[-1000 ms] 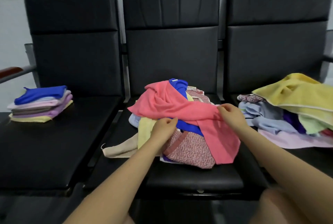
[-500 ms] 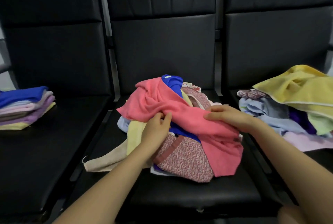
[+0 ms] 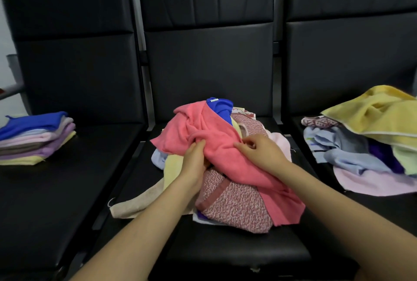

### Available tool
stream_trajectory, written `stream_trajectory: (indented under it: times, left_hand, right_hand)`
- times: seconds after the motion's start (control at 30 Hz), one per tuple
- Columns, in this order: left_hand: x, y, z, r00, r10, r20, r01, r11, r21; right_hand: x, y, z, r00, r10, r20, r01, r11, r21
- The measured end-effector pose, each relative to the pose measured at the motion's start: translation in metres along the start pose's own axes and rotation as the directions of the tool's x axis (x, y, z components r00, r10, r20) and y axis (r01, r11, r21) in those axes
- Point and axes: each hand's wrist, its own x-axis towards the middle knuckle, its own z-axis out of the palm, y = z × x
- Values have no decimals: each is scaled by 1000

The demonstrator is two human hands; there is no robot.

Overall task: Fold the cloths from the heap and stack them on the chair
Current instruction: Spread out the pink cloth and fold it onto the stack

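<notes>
Here, the pink cloth [image 3: 225, 152] lies rumpled and twisted atop the heap [image 3: 234, 204] on the middle chair [image 3: 237, 251]. The left hand [image 3: 194, 163] pinches a fold; the right hand [image 3: 261, 152] grips it beside.

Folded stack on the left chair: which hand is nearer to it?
Left. The left hand grips the pink cloth on the middle chair, on the side toward the folded stack; the right hand pinches it farther right.

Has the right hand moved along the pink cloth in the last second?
Yes. The right hand has slid leftward along the pink cloth, closer to the left hand, judged against the heap.
</notes>
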Motion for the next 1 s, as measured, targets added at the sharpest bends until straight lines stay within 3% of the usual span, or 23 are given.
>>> stream_trajectory:
  times: [0.07, 0.17, 0.27, 0.33, 0.4, 0.53, 0.63, 0.73, 0.8, 0.83, 0.93, 1.0]
  left_hand:
    - [-6, 4, 3, 994, -76, 75, 86, 986, -146]
    - [-12, 3, 1, 978, -115, 175, 122, 992, -28]
    - [-14, 4, 1, 971, -115, 212, 108, 993, 43]
    - [-15, 13, 0, 980, -98, 172, 96, 995, 21]
    - [-15, 25, -6, 991, -80, 105, 85, 995, -44]
    - [-30, 65, -29, 999, -6, 53, 13, 991, -136]
    - [-36, 94, -54, 991, 132, 10, -128, 971, -200]
    - [-39, 102, -76, 972, 217, 87, -203, 968, -147]
    - [-31, 92, -92, 973, 212, 90, -213, 977, 0]
    - [-27, 86, -100, 976, 212, 47, -216, 968, 125]
    - [-20, 68, -119, 957, 238, -167, -126, 857, 500]
    - [-25, 57, -127, 971, 134, -199, -9, 849, 529]
  right_hand:
    - [6, 4, 3, 988, 125, 95, -125, 992, -14]
    - [10, 11, 1, 976, 155, 153, -185, 960, 211]
    - [7, 8, -9, 997, 63, 46, -74, 951, 299]
    - [3, 2, -22, 998, 44, -52, -25, 950, 310]
    - [0, -5, -37, 992, 89, -91, -39, 896, 443]
    - [0, -13, -73, 959, 281, -30, -154, 608, 779]
    - [4, -12, -99, 925, 345, 159, -235, 191, 953]
    - [6, -10, -96, 911, 335, 240, -267, 38, 963]
    - [4, -6, -76, 869, 386, 310, -354, 47, 934]
    - [0, -3, -65, 842, 420, 339, -416, 105, 903]
    - [-12, 11, -42, 836, 438, 331, -530, 486, 695]
    - [-22, 10, -42, 824, 384, 416, -560, 659, 502]
